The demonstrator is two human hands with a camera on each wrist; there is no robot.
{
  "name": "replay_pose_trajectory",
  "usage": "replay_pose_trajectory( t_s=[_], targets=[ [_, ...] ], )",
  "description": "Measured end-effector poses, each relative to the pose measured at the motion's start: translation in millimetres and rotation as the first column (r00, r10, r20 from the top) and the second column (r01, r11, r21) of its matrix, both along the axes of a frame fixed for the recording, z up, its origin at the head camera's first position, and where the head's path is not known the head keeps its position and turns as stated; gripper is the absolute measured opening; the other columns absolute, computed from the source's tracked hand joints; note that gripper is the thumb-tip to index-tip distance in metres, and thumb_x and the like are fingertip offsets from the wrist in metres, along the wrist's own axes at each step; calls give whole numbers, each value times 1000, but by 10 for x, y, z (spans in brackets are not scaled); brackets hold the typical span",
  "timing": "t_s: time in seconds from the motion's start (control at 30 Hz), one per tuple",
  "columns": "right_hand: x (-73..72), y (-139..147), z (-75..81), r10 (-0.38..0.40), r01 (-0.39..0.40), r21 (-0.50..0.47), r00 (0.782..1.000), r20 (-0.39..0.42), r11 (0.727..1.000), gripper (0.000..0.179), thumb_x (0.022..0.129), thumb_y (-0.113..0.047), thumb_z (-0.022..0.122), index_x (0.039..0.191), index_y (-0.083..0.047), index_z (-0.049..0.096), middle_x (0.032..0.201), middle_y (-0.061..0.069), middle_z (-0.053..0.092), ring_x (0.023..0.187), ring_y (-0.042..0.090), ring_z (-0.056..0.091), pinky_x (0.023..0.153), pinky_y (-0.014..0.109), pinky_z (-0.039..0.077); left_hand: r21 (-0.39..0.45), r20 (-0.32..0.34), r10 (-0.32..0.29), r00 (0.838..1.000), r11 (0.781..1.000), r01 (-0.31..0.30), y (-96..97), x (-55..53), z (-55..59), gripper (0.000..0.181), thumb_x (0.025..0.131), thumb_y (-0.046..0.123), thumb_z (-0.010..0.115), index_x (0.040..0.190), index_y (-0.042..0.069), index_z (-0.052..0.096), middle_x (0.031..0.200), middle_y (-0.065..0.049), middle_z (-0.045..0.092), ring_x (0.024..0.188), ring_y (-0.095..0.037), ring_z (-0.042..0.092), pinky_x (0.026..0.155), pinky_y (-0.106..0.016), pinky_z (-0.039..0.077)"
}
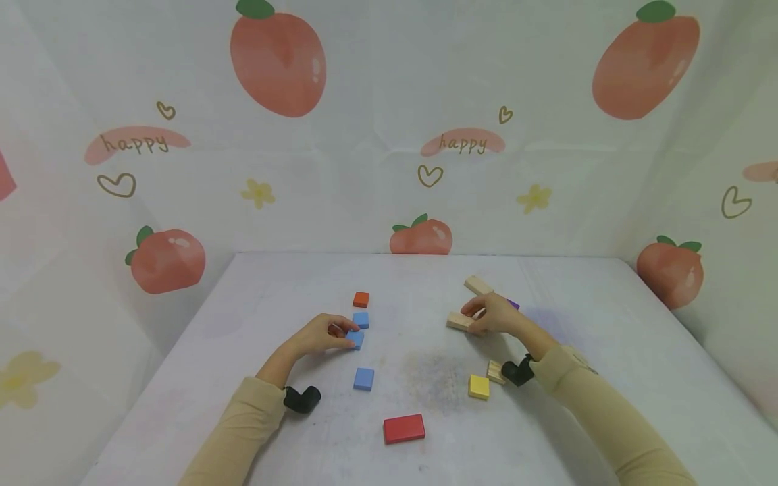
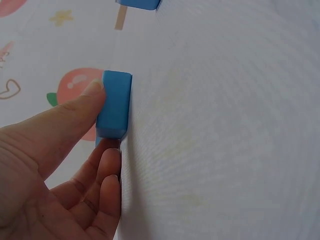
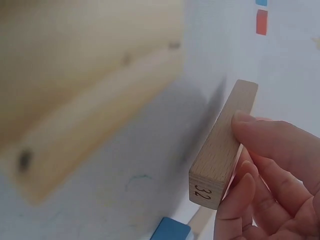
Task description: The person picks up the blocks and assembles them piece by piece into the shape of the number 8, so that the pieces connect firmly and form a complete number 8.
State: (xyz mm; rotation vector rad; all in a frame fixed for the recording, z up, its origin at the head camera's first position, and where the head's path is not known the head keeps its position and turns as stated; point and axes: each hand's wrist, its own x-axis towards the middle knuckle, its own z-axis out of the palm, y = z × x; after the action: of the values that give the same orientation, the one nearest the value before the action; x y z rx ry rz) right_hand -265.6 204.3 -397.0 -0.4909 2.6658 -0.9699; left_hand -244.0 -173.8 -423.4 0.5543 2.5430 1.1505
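Note:
On the left of the table, my left hand [image 1: 320, 335] pinches a small blue block [image 1: 356, 340] between thumb and fingers. In the left wrist view the thumb presses one side of that blue block [image 2: 115, 102], low against the white surface. Just beyond it lies a second blue block [image 1: 361, 320]. My right hand [image 1: 495, 316] grips a long plain wooden block [image 1: 460, 321] by its side. The right wrist view shows "32" marked on the end of this wooden block [image 3: 220, 155]. Behind the right hand lie another wooden block [image 1: 478, 285] and a partly hidden purple block [image 1: 513, 304].
An orange block [image 1: 361, 299] sits farther back on the left. Nearer are a third blue block [image 1: 364, 379], a red block [image 1: 404, 429], a yellow block [image 1: 479, 387] and a grooved wooden piece [image 1: 495, 372] beside the right wrist strap. A fruit-printed cloth [image 1: 365, 169] hangs behind the table.

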Motion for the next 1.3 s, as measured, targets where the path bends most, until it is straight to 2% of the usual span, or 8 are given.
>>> replay_pose_trajectory(
  t_s=[0.27, 0.63, 1.1, 1.3],
  targets=[
    [-21, -68, 29, 16, -16, 14, 1000, -13, 1000, 34, 75, -5, 72, 107, 4, 65, 103, 18, 68, 96, 29, 62, 74, 32, 53, 6, 2, 3, 1000, 1000, -3, 7, 6, 4, 32, 81, 18, 72, 110, 5, 67, 100, -11, 63, 83, -15, 52, 74, -27, 44],
    [-29, -184, 80, 38, -38, -4, 999, 16, 999, 33, 76, -5, 72, 108, 3, 65, 104, 17, 67, 94, 25, 60, 74, 28, 52, 10, 9, 9, 1000, 1000, -9, 11, 21, 25, 31, 81, 18, 72, 109, 4, 67, 97, -11, 63, 82, -15, 52, 72, -26, 43],
    [-52, -335, 66, 101, -100, -26, 995, 16, 995, 31, 75, -3, 73, 104, 2, 67, 102, 18, 67, 85, 21, 64, 66, 25, 52, 17, 16, 16, 1000, 1000, -16, 14, 25, 27, 31, 81, 17, 72, 109, 4, 67, 99, -12, 64, 82, -14, 52, 71, -27, 44],
    [-62, -397, 41, 113, -113, -12, 993, 44, 994, 31, 76, -5, 73, 106, 0, 67, 103, 15, 67, 86, 19, 63, 67, 25, 52, 10, 20, 26, 999, 1000, -26, 15, 15, 12, 30, 81, 17, 72, 108, 5, 67, 99, -10, 64, 82, -14, 52, 71, -27, 43]
  ],
)
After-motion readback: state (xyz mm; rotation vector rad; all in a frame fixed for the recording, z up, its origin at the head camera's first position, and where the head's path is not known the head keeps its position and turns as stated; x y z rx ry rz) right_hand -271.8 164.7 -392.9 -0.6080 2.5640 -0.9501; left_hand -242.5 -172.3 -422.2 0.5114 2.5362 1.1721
